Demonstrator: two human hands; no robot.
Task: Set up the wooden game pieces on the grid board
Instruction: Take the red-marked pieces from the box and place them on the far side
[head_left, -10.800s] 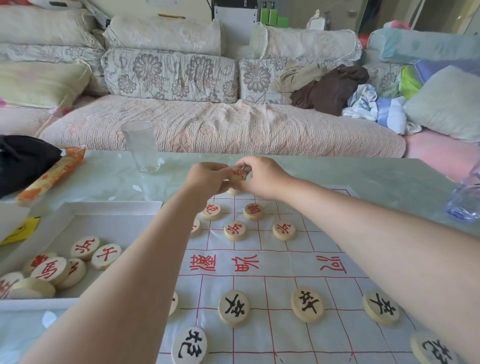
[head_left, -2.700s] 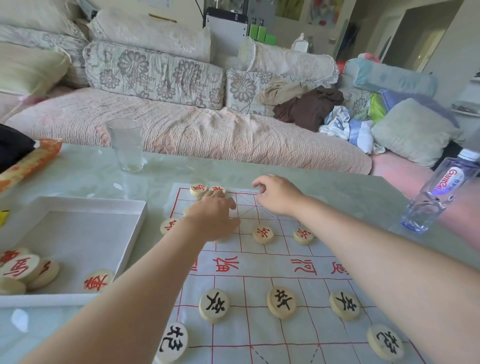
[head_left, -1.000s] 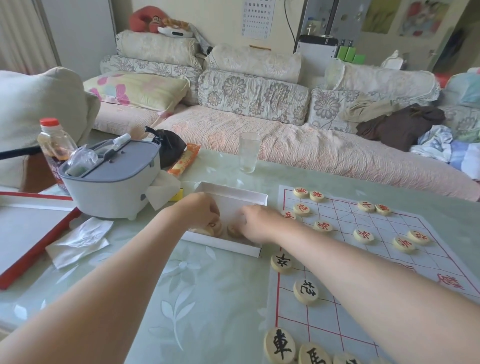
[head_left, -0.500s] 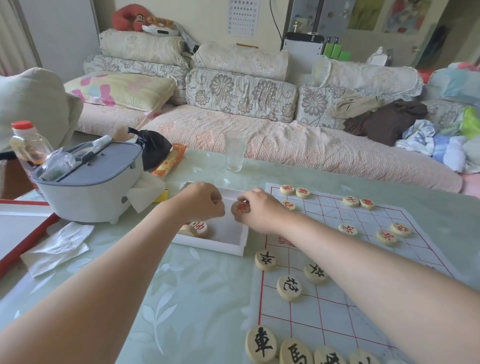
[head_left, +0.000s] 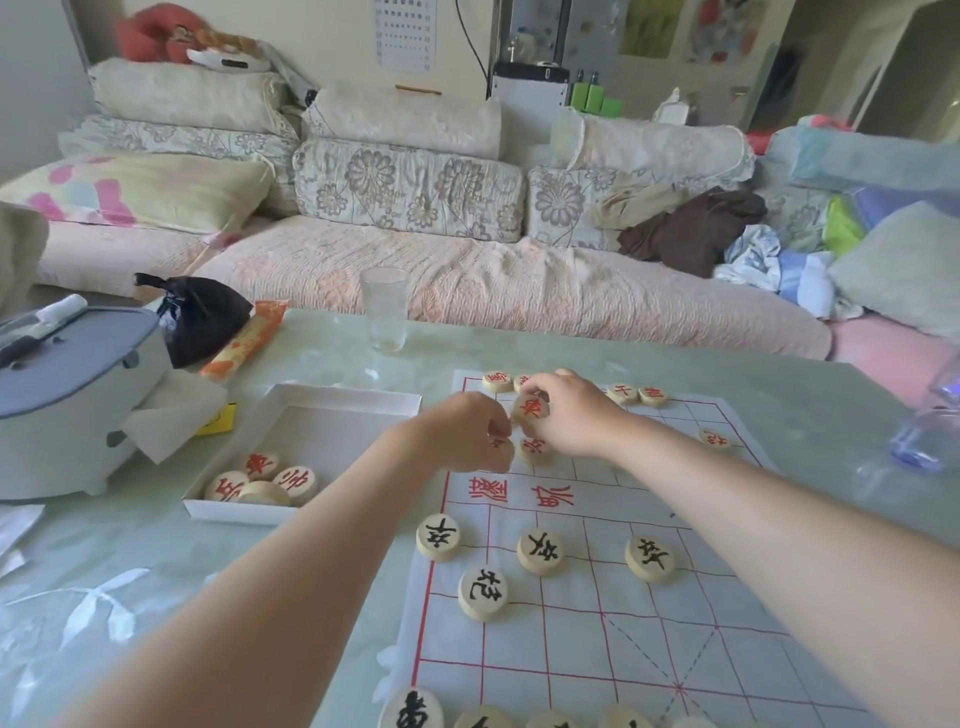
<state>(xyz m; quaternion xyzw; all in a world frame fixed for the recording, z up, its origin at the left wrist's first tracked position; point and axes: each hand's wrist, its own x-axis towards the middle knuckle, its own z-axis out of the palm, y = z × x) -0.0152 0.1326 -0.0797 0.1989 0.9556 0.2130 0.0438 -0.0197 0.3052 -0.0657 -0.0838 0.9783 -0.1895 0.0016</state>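
Head view: my right hand (head_left: 574, 415) pinched a round pale wooden disc with a red character (head_left: 531, 408) between thumb and fingers, held above the far-left part of the white red-lined grid board (head_left: 597, 597). My left hand (head_left: 470, 434) was curled closed just beside it; I couldn't tell what it held. Four more red-marked discs (head_left: 262, 480) lay in the near corner of the white cardboard box tray (head_left: 337, 397), left of the board.

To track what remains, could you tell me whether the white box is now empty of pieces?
No, the white box holds several red-marked pieces in its near corner.
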